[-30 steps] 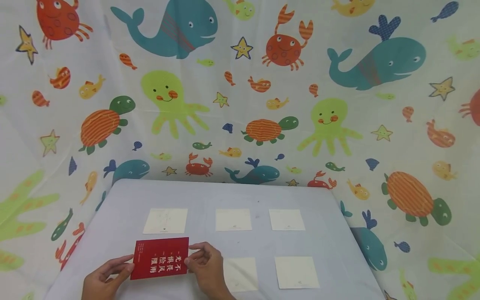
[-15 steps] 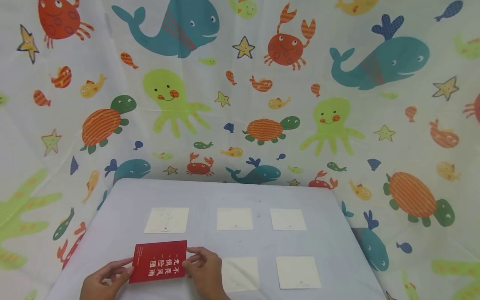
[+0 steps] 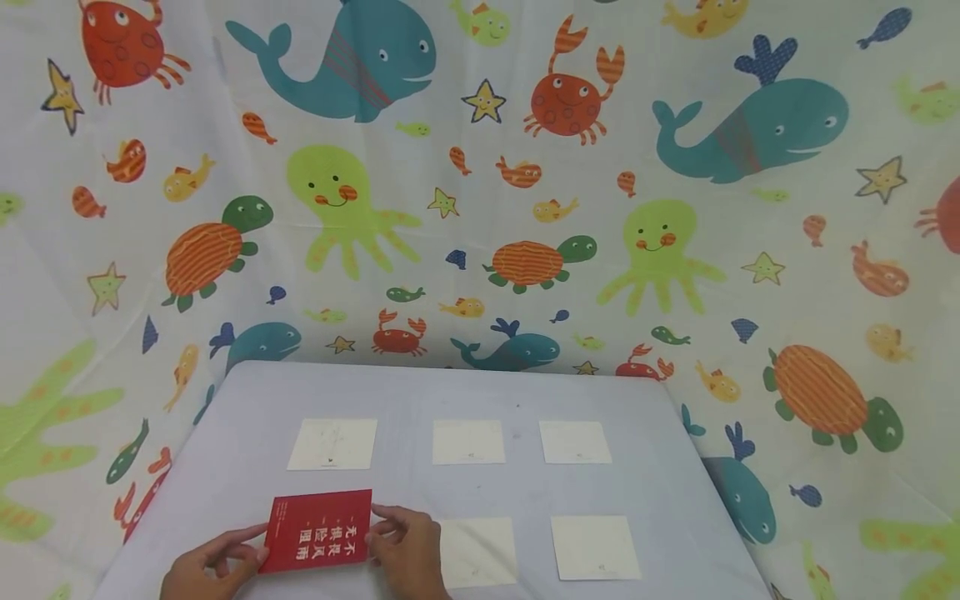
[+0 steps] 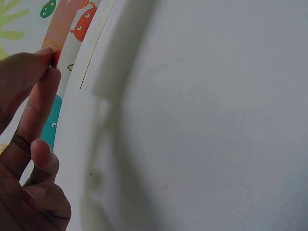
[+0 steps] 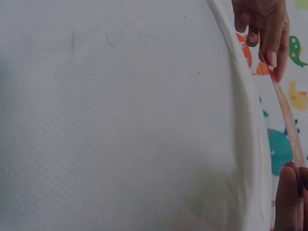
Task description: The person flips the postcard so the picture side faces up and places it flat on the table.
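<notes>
A red card (image 3: 318,532) with white Chinese characters is held up between both hands, low and left of the middle in the head view. My left hand (image 3: 212,567) pinches its left edge between thumb and fingertips. At the opposite edge, my right hand (image 3: 411,550) grips it the same way. Seen from the left wrist, the card (image 4: 64,24) is nearly edge-on, raised off the table, with the left hand's (image 4: 36,106) thumb and a finger on it. The right wrist view shows the card (image 5: 288,115) as a thin, slightly bent strip between both hands.
Cream-white cards lie flat on the white-covered table (image 3: 450,389): one at back left (image 3: 333,444), others at back middle (image 3: 468,442), back right (image 3: 575,442) and front right (image 3: 596,547). The right hand overlaps a front middle card (image 3: 480,552). A sea-animal curtain (image 3: 465,142) hangs behind.
The red card and both hands have shifted a little down in the head view, toward the person. Both hands keep their grip; the white cards stay where they were.
</notes>
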`<state>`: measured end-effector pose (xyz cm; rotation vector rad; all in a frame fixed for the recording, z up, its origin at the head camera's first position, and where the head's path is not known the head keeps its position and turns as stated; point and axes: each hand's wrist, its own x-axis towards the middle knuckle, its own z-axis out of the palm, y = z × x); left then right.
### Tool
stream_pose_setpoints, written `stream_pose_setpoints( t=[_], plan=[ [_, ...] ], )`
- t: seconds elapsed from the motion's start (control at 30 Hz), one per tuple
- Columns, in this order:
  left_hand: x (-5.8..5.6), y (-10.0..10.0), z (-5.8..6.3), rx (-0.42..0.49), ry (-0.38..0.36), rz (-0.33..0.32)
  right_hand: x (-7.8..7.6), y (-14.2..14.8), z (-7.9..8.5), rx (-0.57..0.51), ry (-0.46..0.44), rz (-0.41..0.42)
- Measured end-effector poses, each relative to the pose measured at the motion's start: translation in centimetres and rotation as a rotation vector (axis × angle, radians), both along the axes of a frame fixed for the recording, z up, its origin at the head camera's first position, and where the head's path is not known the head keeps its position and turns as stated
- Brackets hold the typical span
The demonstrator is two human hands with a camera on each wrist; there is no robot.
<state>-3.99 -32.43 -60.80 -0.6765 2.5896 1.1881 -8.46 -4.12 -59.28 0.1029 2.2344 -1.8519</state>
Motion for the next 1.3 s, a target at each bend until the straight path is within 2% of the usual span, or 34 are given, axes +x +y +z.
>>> stream_pose_setpoints(
  t=[0.27,0.53,0.8,0.97,1.3],
  plan=[
    [-0.2,-0.3,-0.9,0.006,-0.024,-0.032,0.0,-0.2,-0.5,0.013,-0.027,-0.015],
    [-0.3,-0.7,-1.1,-0.033,-0.059,-0.077,-0.2,-0.4,-1.0,0.039,-0.039,0.023],
    [-0.6,-1.0,-1.5,-0.033,-0.112,-0.113,-0.3,-0.8,-1.4,0.067,-0.055,0.014],
    [-0.6,-1.0,-1.6,-0.033,-0.124,-0.113,-0.3,-1.1,-1.3,0.067,-0.081,0.012],
    [-0.6,-0.4,-1.7,-0.049,-0.102,-0.099,-0.4,-1.4,-1.3,0.152,-0.104,0.009]
  ],
)
